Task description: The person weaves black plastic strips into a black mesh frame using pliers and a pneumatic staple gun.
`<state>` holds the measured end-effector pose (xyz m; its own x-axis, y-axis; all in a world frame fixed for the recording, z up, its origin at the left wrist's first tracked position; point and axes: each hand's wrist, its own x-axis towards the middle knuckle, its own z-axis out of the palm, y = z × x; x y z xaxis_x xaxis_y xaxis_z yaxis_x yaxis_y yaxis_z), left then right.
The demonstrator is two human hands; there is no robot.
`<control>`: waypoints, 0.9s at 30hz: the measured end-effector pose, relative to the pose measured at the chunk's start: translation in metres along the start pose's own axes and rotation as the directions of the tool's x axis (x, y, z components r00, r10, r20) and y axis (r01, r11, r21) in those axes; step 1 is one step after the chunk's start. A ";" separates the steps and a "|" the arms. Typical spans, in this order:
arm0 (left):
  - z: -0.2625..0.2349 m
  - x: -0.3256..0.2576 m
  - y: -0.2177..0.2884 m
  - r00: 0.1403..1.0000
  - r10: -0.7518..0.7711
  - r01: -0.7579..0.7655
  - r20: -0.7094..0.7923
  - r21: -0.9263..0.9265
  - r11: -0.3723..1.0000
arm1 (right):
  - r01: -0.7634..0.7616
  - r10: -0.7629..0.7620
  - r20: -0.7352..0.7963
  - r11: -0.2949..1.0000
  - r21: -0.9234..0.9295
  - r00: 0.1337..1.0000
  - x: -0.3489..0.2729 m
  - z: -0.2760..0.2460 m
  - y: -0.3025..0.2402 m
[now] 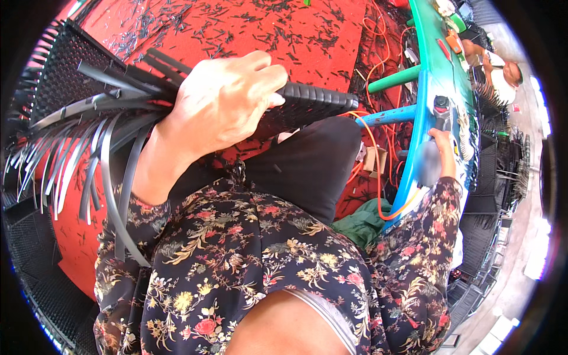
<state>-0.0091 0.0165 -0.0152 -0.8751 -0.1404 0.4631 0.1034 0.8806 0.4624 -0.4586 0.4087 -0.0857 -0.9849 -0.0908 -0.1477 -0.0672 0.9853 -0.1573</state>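
Note:
My left hand (222, 109) is closed over the wrapped edge of a black woven panel (319, 97), which looks like plastic wicker. Many loose black strips (89, 139) fan out to the left, beside and under my wrist. At the right, my right hand (442, 141) reaches the blue-edged table, with its fingers around a black hand tool (441, 112) that has a red part; its exact kind is unclear. A grey rounded shape (428, 163) beside that hand is smeared.
Cut black strips litter the red floor covering (231, 29). An orange hose (377, 160) loops down by the table (421, 100). Green cloth (364, 225) lies beneath its near edge. Black woven pieces (38, 260) stand at left. Another person (503, 77) sits across the table.

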 end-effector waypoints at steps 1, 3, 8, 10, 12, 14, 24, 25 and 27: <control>0.003 0.002 -0.003 1.000 0.001 -0.001 0.006 -0.002 1.000 | 0.016 -0.025 0.077 0.993 0.120 0.997 -0.005 -0.010 -0.004; 0.017 0.005 -0.017 0.999 0.008 -0.008 -0.032 -0.017 1.000 | 0.034 -0.107 0.190 0.935 0.353 0.976 -0.035 -0.042 -0.037; 0.055 0.035 -0.098 0.992 0.039 -0.051 -0.119 -0.102 0.994 | 0.102 -0.451 0.128 0.450 0.887 0.883 -0.094 -0.072 -0.143; 0.029 0.004 -0.028 0.997 -0.005 0.005 -0.080 -0.006 1.000 | -0.056 -0.643 0.180 0.208 0.976 0.745 -0.175 -0.085 -0.141; 0.035 0.006 -0.026 0.997 -0.007 0.009 -0.076 0.029 1.000 | -0.050 -0.639 0.246 0.308 0.950 0.729 -0.191 -0.077 -0.150; 0.039 0.007 -0.026 0.997 -0.052 0.056 -0.057 0.062 0.996 | 0.021 -0.709 0.251 0.351 0.936 0.659 -0.223 -0.074 -0.179; 0.063 0.011 -0.030 0.996 -0.072 0.078 -0.059 0.101 0.992 | -0.148 -0.658 0.528 0.543 0.827 0.536 -0.299 -0.075 -0.212; 0.058 0.008 -0.028 0.993 -0.087 0.094 -0.074 0.102 0.990 | -0.137 -0.653 0.539 0.562 0.816 0.532 -0.303 -0.081 -0.215; 0.058 0.006 -0.035 0.991 -0.010 0.018 -0.134 0.059 0.998 | -0.141 -0.652 0.561 0.580 0.802 0.510 -0.305 -0.083 -0.216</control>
<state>-0.0458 0.0108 -0.0728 -0.8048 -0.2085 0.5557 0.0595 0.9032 0.4251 -0.1574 0.2360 0.0740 -0.3692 -0.7699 -0.5205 0.2276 0.4681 -0.8539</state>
